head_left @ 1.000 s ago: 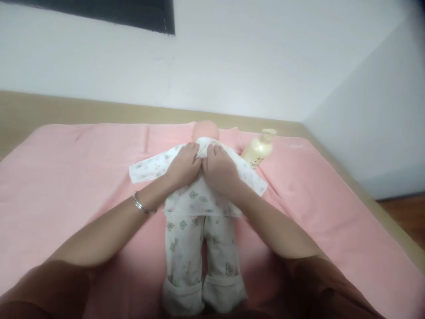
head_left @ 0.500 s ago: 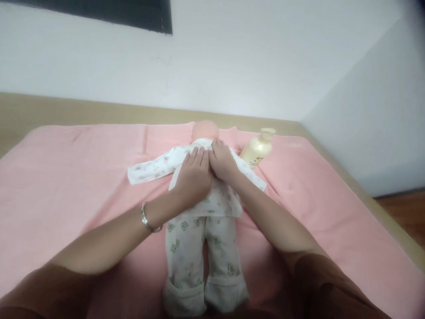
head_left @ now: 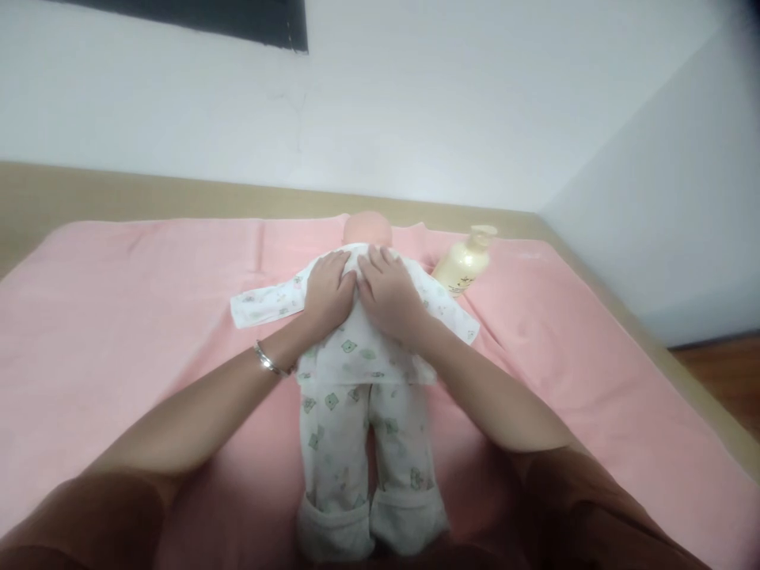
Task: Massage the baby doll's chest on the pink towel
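A baby doll [head_left: 366,229] lies stretched out with its head at the far end, its face not visible. It wears a white long-sleeved top [head_left: 356,356] with small green prints and matching trousers [head_left: 341,443] turned up at the cuffs. My left hand [head_left: 330,293] lies flat on the left side of the top's upper part, fingers extended. Beside it, my right hand [head_left: 389,293] rests on the right side, its fingers spread toward the collar. A narrow strip of cloth shows between the two hands. Neither hand holds anything.
A pale yellow pump bottle [head_left: 466,261] stands near the doll's right-hand sleeve in the picture. Under everything is a pink blanket [head_left: 148,317] with some creases, spread over a wooden surface [head_left: 178,186]. White walls [head_left: 416,103] rise behind and at the right.
My left hand has slid left, away from my right hand, onto the side of the doll's upper body. My right hand has shifted slightly left, and its fingers have spread.
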`<state>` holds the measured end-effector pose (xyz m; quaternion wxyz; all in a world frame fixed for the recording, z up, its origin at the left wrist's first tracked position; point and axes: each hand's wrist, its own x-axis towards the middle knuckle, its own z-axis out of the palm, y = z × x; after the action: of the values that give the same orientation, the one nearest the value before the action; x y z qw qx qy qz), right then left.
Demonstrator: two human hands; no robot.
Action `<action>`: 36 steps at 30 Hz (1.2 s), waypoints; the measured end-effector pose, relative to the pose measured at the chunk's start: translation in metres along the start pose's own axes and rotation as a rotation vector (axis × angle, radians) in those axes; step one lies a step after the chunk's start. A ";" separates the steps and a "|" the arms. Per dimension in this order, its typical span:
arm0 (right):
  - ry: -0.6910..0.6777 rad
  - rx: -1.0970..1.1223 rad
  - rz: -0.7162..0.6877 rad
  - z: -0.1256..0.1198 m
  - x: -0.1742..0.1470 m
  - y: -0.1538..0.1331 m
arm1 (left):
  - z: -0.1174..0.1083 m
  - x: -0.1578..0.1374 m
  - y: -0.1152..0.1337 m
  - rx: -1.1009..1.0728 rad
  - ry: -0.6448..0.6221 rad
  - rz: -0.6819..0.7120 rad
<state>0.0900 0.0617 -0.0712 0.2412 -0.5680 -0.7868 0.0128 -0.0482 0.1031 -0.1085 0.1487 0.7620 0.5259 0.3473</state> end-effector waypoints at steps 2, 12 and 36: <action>-0.027 0.030 0.008 0.002 0.002 0.005 | 0.000 0.000 0.001 -0.041 0.009 -0.035; -0.008 0.076 0.003 0.002 0.011 0.020 | 0.000 -0.001 0.001 -0.056 0.016 -0.059; -0.040 -0.046 0.028 -0.007 0.014 0.018 | -0.007 0.005 -0.006 0.001 -0.002 -0.019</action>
<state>0.1056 0.0791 -0.0650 0.2120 -0.5838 -0.7836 0.0095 -0.0562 0.1090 -0.1060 0.1521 0.7576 0.5330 0.3446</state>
